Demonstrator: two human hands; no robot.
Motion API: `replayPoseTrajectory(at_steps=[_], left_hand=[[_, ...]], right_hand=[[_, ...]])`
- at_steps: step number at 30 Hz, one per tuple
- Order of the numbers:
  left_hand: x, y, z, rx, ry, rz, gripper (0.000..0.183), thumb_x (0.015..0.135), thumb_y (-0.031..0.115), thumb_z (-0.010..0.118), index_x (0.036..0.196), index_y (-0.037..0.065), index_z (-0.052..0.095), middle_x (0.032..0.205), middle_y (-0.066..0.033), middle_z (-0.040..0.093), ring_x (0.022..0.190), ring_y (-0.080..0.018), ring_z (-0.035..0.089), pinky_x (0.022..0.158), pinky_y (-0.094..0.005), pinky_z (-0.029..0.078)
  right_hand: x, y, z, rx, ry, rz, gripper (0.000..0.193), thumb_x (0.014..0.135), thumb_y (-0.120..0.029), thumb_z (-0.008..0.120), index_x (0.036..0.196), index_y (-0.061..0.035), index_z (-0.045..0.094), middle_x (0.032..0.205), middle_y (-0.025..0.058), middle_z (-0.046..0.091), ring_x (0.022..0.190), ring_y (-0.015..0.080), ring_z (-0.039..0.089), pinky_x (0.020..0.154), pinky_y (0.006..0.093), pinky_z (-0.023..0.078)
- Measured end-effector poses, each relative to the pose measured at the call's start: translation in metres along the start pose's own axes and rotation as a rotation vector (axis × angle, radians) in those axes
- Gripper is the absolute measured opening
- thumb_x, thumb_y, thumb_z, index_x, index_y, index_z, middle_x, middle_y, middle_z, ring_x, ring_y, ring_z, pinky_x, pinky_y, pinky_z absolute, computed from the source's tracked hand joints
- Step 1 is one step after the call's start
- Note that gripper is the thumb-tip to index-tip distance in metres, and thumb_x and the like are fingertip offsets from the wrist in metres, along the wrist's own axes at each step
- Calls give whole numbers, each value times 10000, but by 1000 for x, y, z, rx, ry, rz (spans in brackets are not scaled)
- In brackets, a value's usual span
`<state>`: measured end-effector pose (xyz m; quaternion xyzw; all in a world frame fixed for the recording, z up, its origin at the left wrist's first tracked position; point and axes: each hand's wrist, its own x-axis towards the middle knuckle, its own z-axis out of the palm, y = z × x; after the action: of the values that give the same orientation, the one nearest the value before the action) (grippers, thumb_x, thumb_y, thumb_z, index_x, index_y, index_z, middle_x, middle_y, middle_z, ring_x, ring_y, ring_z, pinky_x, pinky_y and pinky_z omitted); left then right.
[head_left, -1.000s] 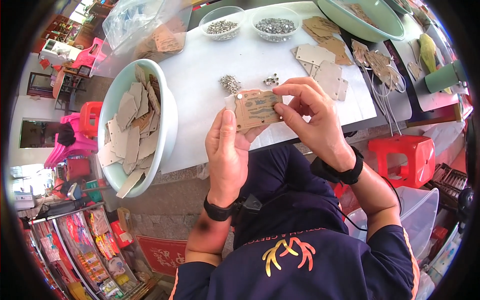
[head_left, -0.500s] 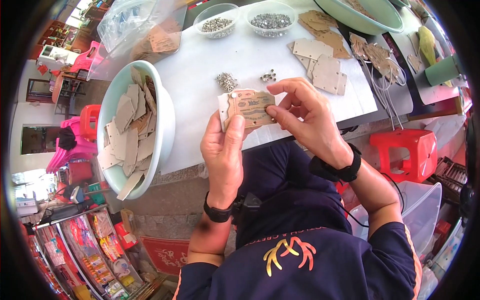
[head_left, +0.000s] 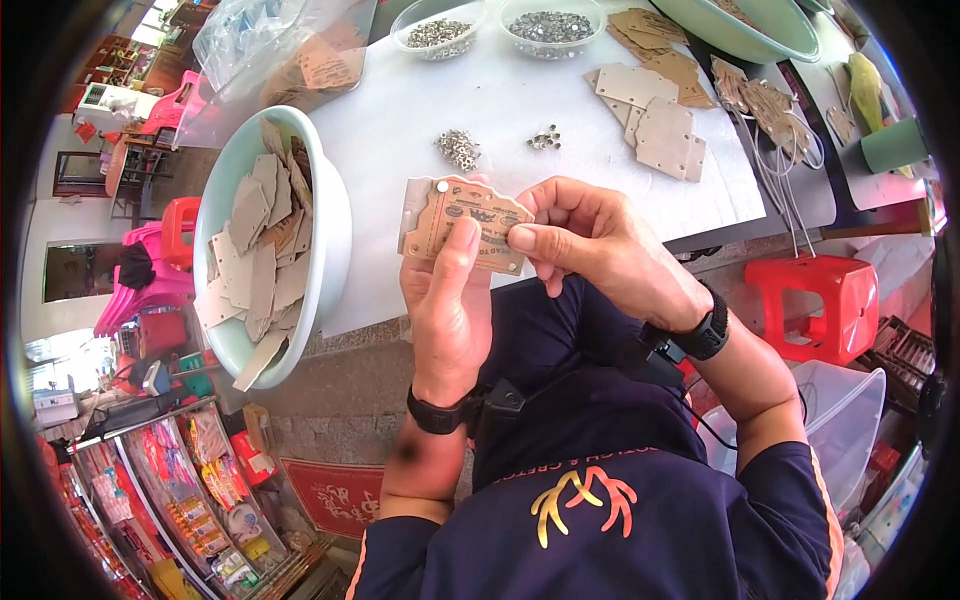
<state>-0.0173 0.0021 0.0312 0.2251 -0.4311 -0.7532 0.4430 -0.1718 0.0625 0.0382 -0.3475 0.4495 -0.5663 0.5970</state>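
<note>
My left hand (head_left: 447, 325) holds a printed brown cardboard piece (head_left: 492, 207) with a scalloped edge, its thumb flat across the front. A greyish cardboard layer (head_left: 411, 208) shows from behind it on the left. Near the top left corner of the printed piece sits a round silver rivet (head_left: 442, 187). My right hand (head_left: 595, 245) pinches the right edge between thumb and fingers; any small part in that pinch is hidden. Beyond the hands, a small heap of metal rivets (head_left: 458, 150) and several loose metal pieces (head_left: 545, 138) lie on the white-covered table (head_left: 390, 120).
A pale green basin (head_left: 334, 215) full of cardboard pieces (head_left: 262, 300) stands at the left. Two clear tubs (head_left: 440, 50) of metal parts sit at the back. Cardboard plates (head_left: 665, 137) are stacked at the right, near tags with white cords (head_left: 780, 120). A red stool (head_left: 815, 310) stands lower right.
The cardboard has tilted, its right side dropping. My right index finger, earlier raised off the piece, has come down, and the fingers now close on the right edge. The view shifted slightly.
</note>
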Motion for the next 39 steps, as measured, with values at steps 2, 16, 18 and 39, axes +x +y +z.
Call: replayPoseTrajectory(at_steps=[2, 16, 18, 39], left_hand=[[1, -2, 0, 59, 74, 12, 346, 973, 167, 535, 1291, 33, 514, 1214, -103, 583, 1119, -178, 555, 957, -367, 455], [0, 6, 1, 162, 84, 13, 250, 978, 154, 583, 1176, 2, 563, 938, -52, 644, 726, -84, 583, 524, -226, 441], [-1, 8, 2, 200, 88, 23, 247, 980, 154, 583, 1172, 0, 564, 937, -55, 644, 717, -82, 579, 523, -223, 443], [-9, 3, -32, 182, 101, -55, 344, 982, 136, 533, 1305, 24, 499, 1027, -50, 624, 782, -103, 575, 578, -249, 439]], right_hand=[[1, 2, 2, -2, -2, -3, 266, 935, -210, 668, 1071, 12, 616, 839, -2, 629, 715, 46, 576, 591, 211, 505], [6, -3, 8, -79, 37, -19, 276, 980, -245, 606, 1015, 27, 639, 781, 6, 630, 644, 46, 562, 574, 210, 502], [6, -3, 9, -73, 32, -17, 279, 984, -244, 599, 1014, 31, 636, 783, 12, 632, 646, 51, 567, 574, 213, 503], [25, -8, 3, -497, -38, -28, 237, 949, -200, 610, 940, 30, 665, 692, 41, 620, 621, 84, 558, 570, 266, 476]])
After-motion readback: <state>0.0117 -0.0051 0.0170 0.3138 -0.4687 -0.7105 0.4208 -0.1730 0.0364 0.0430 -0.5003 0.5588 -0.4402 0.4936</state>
